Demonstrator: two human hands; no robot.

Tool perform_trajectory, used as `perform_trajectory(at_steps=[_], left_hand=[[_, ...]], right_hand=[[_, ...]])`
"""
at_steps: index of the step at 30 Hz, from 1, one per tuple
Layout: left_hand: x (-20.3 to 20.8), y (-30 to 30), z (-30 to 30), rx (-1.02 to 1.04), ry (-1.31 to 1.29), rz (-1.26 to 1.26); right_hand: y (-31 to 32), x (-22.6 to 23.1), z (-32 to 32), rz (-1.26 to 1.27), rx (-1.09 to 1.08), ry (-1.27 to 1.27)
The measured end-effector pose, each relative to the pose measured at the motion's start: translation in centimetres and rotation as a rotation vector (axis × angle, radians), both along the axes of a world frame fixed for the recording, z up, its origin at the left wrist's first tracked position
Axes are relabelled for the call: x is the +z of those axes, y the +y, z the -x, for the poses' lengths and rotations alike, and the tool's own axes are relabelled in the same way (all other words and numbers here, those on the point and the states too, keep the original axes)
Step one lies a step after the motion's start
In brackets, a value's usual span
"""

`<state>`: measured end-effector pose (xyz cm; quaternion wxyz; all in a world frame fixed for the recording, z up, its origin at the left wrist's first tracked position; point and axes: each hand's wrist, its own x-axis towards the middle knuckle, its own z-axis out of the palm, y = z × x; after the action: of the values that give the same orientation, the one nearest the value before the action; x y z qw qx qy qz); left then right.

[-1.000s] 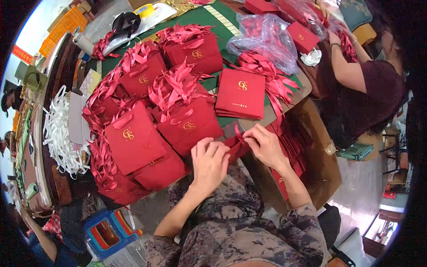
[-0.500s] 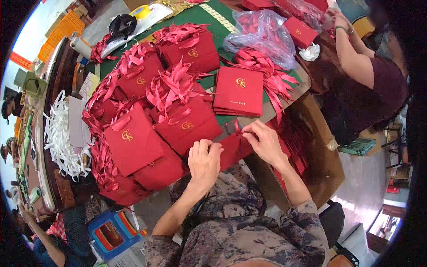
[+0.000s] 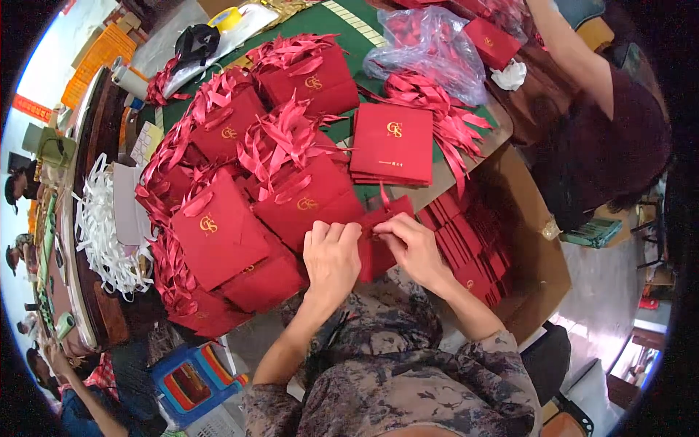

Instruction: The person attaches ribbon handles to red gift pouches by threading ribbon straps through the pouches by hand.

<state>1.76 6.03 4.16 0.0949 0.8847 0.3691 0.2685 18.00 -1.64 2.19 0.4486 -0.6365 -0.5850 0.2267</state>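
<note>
We list one green-topped table (image 3: 312, 23), its surface crossed by a strip of pale rectangles (image 3: 354, 23). On it, left: heaped red bags (image 3: 222, 233) with ribbon handles. Right: one neat stack of flat red bags (image 3: 393, 149), loose-hanging red ribbons (image 3: 415, 91) beside it. Behind these, we note one clear plastic bag (image 3: 460, 73), red contents inside.

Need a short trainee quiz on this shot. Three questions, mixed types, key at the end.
1. True or false: the person's bare left hand and right hand are both at one red paper bag.
2. What lies just right of the neat stack of flat red square bags?
A) a pile of white strips
B) loose shiny red ribbons
C) a yellow tape roll
3. Fill in: the open brown cardboard box stands on the person's ____ side.

Key: 1 true; 2 B; 3 right.
</note>
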Motion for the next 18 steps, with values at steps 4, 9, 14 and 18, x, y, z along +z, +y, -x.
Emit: perform_trajectory(at_steps=[4, 9, 14, 18], left_hand=[[0.8, 0.8, 0.3, -0.004, -0.025, 0.140], [1.0, 1.4, 0.7, 0.040, -0.148, 0.488], [1.1, 1.5, 0.9, 0.017, -0.157, 0.587], [1.6, 1.5, 0.8, 0.004, -0.124, 0.588]], right_hand=[[0.3, -0.4, 0.3, -0.064, -0.021, 0.004], [-0.1, 0.3, 0.2, -0.009, -0.002, 0.011], [-0.3, 0.5, 0.3, -0.029, -0.022, 0.040], [-0.3, 1.4, 0.3, -0.008, -0.020, 0.035]])
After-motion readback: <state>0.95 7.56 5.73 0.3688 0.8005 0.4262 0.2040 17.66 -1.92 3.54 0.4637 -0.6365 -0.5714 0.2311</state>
